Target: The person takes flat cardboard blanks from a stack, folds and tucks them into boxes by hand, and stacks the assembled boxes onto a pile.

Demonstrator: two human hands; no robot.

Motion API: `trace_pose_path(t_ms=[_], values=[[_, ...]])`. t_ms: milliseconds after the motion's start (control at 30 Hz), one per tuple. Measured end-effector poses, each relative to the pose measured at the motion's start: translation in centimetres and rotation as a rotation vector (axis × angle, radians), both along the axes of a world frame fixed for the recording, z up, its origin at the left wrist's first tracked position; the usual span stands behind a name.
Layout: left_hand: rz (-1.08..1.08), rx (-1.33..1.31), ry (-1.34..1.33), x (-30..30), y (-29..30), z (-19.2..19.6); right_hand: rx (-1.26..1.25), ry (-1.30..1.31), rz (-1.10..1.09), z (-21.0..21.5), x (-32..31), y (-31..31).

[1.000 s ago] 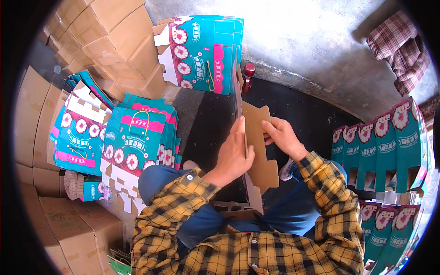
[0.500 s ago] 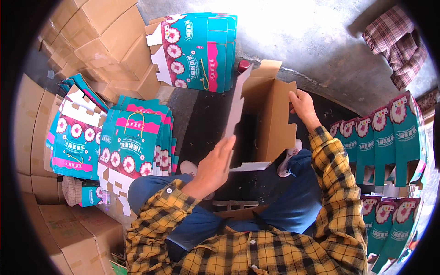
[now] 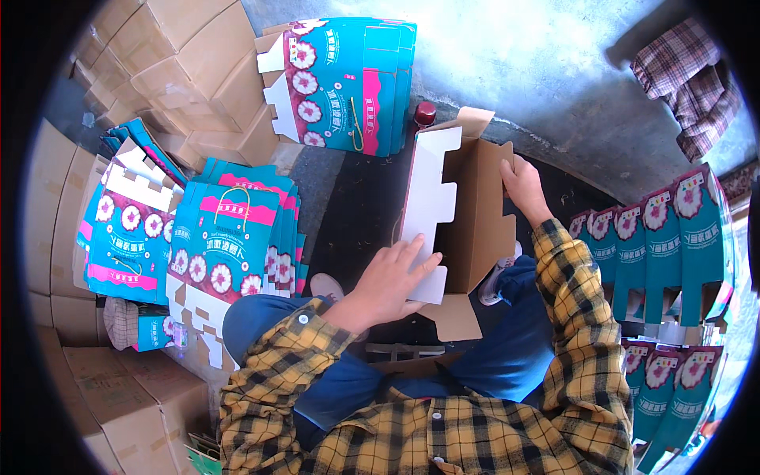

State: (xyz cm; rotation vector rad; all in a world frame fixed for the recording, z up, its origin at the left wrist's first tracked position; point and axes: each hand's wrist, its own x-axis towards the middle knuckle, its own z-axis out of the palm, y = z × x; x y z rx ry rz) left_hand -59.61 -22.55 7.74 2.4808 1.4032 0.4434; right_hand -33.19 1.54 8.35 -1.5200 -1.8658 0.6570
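Between my knees stands an unfolded cardboard box (image 3: 479,214), brown inside, with its end flaps standing out. My left hand (image 3: 393,277) lies over the near end of the box's notched white flap (image 3: 430,202), fingers stretched and somewhat apart. That flap is folded inward over the left part of the opening. On the far right side, my right hand (image 3: 524,190) grips the edge of the brown side wall, thumb on the inner face; its other fingers are mostly hidden behind the cardboard.
Flat teal cartons (image 3: 229,229) with cord handles lie stacked at left, and another stack (image 3: 340,87) lies farther off. Upright teal boxes (image 3: 661,237) stand in rows at right. Brown cartons (image 3: 190,71) pile up at far left. A dark red-capped object (image 3: 425,113) stands behind the box.
The white flap has swung from upright to folded inward, pushed by my left hand, which moved right. A brown flap now hangs outward at the near end. My right hand keeps its grip.
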Motion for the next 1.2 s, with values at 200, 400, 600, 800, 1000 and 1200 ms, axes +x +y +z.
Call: trace_pose_path(t_ms=[200, 400, 600, 800, 1000, 1200], values=[[-0.049, 0.02, 0.057, 1.0, 0.4, -0.6, 0.067, -0.132, 0.021, 0.1, 0.9, -0.2], [-0.214, -0.072, -0.086, 1.6, -0.8, -0.7, 0.001, -0.074, -0.003, -0.2, 2.2, 0.2], [0.043, 0.107, -0.107, 4.6, -1.7, -3.4, -0.201, 0.091, 0.007, 1.8, 0.1, -1.2], [0.356, 0.269, -0.074, 8.5, -0.4, -3.8, -0.261, 0.115, 0.041, 1.7, 1.3, -1.0], [0.21, 0.224, -0.215, 11.7, -1.4, -4.5, -0.321, 0.12, 0.072, 1.5, 0.6, -1.5], [0.367, 0.161, -0.168, 11.0, -1.8, -4.7, -0.404, 0.233, 0.197, 2.1, 0.2, -1.9]])
